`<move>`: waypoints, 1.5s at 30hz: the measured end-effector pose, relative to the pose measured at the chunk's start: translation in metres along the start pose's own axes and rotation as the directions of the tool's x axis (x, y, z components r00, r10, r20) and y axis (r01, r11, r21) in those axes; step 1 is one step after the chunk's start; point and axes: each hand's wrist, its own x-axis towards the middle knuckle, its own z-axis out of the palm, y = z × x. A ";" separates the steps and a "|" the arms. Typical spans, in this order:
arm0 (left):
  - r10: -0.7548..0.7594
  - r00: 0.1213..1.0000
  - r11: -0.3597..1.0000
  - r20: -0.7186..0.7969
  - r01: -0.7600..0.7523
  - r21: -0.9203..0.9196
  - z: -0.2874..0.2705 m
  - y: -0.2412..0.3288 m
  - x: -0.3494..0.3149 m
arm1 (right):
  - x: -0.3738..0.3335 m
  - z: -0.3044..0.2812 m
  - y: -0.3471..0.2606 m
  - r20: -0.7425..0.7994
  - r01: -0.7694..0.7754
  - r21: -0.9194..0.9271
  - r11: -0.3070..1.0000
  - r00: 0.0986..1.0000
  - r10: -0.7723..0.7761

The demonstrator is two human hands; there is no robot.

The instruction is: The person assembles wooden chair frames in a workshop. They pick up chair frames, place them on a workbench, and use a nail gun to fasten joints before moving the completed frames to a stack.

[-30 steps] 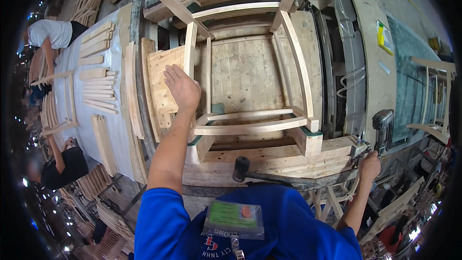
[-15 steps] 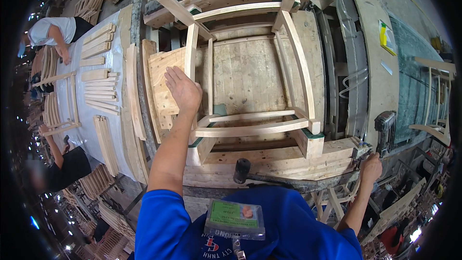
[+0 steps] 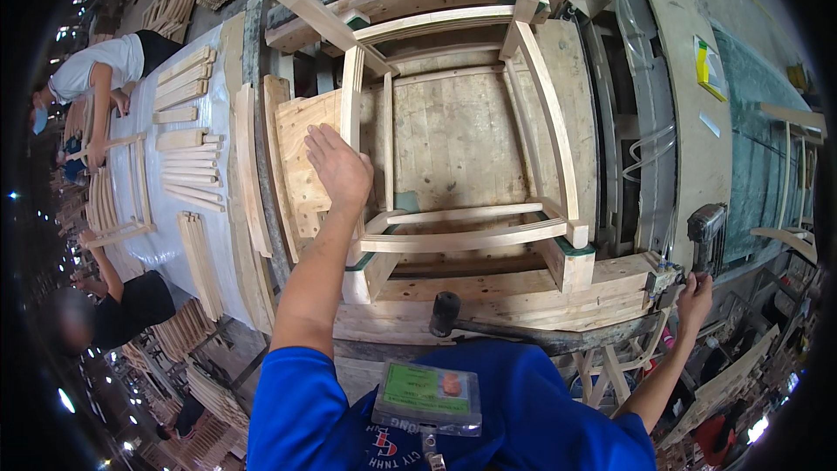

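A pale wooden chair frame (image 3: 547, 113) lies on the wooden work fixture (image 3: 436, 292), its long legs pointing to the far side. My left hand (image 3: 342, 170) rests flat beside the frame's left rail, over a plywood piece (image 3: 301, 144), fingers stretched out. At the right end of the fixture's front edge, my right hand (image 3: 695, 301) is closed next to a small metal valve block (image 3: 664, 283). What its fingers grip is hidden. Just beyond that hand stands a black nail gun (image 3: 707, 231). A black-headed mallet (image 3: 445, 314) lies along the front edge, close to my body.
On the left, a plastic-covered table (image 3: 179, 196) bears several wooden slats (image 3: 187, 161). Two people, one in a white shirt (image 3: 96, 70) and one in black (image 3: 139, 310), are beyond it. A board with a yellow packet (image 3: 708, 70) and a green-topped table (image 3: 754, 157) stand right.
My right hand has shifted a little to the right, away from the valve block. My left hand stays by the left rail. The person in white has moved an arm; the whole view has shifted slightly.
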 end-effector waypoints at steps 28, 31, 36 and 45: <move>-0.090 0.991 0.994 0.095 0.083 0.075 -0.003 0.002 0.016 | 0.014 0.194 -0.283 0.751 -0.367 0.619 0.694 0.535 -0.387; -0.110 0.985 0.992 0.135 0.100 0.079 -0.001 0.003 0.009 | 0.004 0.180 -0.280 0.783 -0.415 0.578 0.703 0.525 -0.334; -0.110 0.991 0.990 0.080 0.102 0.099 0.009 -0.012 0.003 | 0.000 0.091 -0.194 0.258 0.468 0.112 0.876 0.838 -0.481; -0.115 0.980 0.993 0.163 0.110 0.040 -0.004 -0.006 0.008 | -0.029 0.021 -0.036 0.128 0.265 -0.664 0.700 0.962 -0.243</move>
